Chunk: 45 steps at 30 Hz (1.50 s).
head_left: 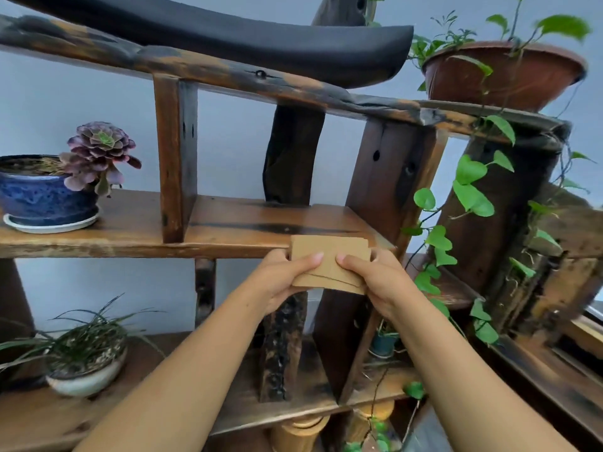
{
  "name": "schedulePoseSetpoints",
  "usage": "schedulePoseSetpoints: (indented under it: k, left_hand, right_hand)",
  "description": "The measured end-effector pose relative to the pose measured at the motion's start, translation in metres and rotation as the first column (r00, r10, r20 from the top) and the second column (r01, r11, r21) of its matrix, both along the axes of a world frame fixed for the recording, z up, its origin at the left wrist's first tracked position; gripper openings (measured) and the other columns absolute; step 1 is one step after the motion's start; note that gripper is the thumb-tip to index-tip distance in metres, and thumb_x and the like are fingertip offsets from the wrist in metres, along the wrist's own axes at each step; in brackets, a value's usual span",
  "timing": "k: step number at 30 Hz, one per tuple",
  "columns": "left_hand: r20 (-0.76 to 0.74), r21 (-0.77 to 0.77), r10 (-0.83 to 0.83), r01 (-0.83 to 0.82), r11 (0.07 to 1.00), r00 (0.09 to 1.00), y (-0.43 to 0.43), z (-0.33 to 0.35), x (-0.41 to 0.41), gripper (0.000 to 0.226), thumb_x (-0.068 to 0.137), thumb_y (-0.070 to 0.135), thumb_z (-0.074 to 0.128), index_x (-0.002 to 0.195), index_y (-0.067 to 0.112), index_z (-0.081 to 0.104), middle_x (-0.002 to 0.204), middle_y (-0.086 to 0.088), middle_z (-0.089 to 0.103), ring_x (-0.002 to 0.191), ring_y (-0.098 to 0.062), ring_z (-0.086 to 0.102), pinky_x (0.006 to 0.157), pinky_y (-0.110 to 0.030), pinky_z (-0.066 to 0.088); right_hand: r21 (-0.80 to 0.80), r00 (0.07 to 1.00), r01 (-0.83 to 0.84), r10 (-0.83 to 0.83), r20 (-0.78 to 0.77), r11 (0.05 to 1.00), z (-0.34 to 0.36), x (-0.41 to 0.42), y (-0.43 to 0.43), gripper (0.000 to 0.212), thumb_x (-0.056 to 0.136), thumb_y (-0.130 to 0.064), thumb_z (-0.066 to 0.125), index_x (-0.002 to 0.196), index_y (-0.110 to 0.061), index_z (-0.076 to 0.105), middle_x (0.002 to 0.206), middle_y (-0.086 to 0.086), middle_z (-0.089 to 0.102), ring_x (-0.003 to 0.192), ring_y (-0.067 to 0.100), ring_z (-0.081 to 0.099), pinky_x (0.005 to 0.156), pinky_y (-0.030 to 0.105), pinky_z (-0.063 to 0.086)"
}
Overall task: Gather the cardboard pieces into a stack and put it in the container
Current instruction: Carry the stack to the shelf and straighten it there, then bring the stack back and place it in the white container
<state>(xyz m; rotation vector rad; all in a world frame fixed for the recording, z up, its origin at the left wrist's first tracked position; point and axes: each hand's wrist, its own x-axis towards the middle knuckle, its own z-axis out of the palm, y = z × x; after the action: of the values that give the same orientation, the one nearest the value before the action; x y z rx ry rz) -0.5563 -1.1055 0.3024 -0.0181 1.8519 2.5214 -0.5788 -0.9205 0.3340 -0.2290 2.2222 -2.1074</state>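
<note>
Wooden shelf point(235, 220) fills the view, blue pot point(45, 197) with a purple plant on its left end. Both hands out front: left hand point(284, 278) and right hand point(375, 282), fingers closed on the cardboard stack point(329, 256), thumbs on top. Stack held in air, edges uneven, just in front of the middle shelf board.

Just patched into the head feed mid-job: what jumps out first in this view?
Dead centre, the left hand and right hand pinch a small stack of cardboard pieces from both sides, in front of a dark wooden shelf. At left, a purple succulent in a blue pot stands on that shelf; green vines trail down the right.
</note>
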Motion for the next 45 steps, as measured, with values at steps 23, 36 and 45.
schedulePoseSetpoints:
  k: [23,36,45]
  left_hand:
    - [0.125,-0.035,-0.495,0.502,0.864,0.860,0.472,-0.089,0.196,0.061,0.067,0.014,0.081,0.123,0.002,0.060,0.114,-0.022,0.073,0.102,-0.033,0.072,0.094,-0.047,0.056]
    - [0.178,-0.042,-0.954,0.971,0.236,0.240,0.747,-0.111,0.393,0.066,0.065,0.016,0.079,0.125,0.000,0.057,0.119,-0.025,0.070,0.105,-0.034,0.068,0.098,-0.049,0.053]
    - [0.247,-0.029,-0.937,0.964,-0.263,-0.248,0.835,-0.148,0.505,0.071,0.063,0.021,0.081,0.128,0.006,0.057,0.122,-0.023,0.069,0.111,-0.039,0.068,0.096,-0.049,0.055]
  right_hand:
    - [-0.290,0.874,0.485,-0.468,0.133,0.825,-0.136,0.297,0.440,0.055,0.072,-0.029,0.079,0.122,-0.011,0.064,0.114,0.011,0.076,0.103,0.021,0.073,0.083,0.031,0.057]
    - [-0.269,0.263,0.940,-0.947,0.186,0.208,-0.162,0.581,0.615,0.053,0.076,-0.023,0.076,0.122,-0.001,0.063,0.107,0.015,0.075,0.096,0.023,0.072,0.077,0.032,0.056]
    - [-0.252,-0.235,0.921,-0.938,0.254,-0.298,-0.189,0.697,0.607,0.048,0.076,-0.022,0.075,0.122,-0.011,0.064,0.110,0.011,0.077,0.102,0.025,0.073,0.082,0.034,0.058]
